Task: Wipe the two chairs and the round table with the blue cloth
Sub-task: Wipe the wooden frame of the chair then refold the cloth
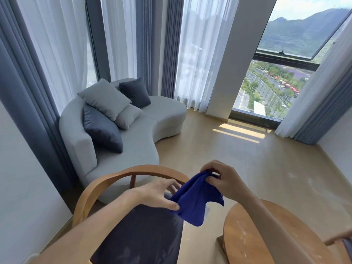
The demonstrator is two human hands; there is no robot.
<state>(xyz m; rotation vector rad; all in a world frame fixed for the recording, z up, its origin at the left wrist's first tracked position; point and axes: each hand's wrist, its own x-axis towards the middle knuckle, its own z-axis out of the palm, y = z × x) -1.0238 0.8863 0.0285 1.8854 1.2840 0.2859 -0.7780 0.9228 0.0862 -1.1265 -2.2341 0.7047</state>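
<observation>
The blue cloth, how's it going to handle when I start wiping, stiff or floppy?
Probably floppy: the blue cloth sags and folds between the left hand and right hand, its lower edge hanging loose. Likely light, since fingertip pinches hold it up. It would probably bunch while wiping unless folded first.

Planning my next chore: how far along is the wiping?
Nothing looks wiped yet: pale smudges show on the dark chair seat and round wooden table. Both the left hand and right hand hold the blue cloth in the air. Chairs and table remain.
</observation>
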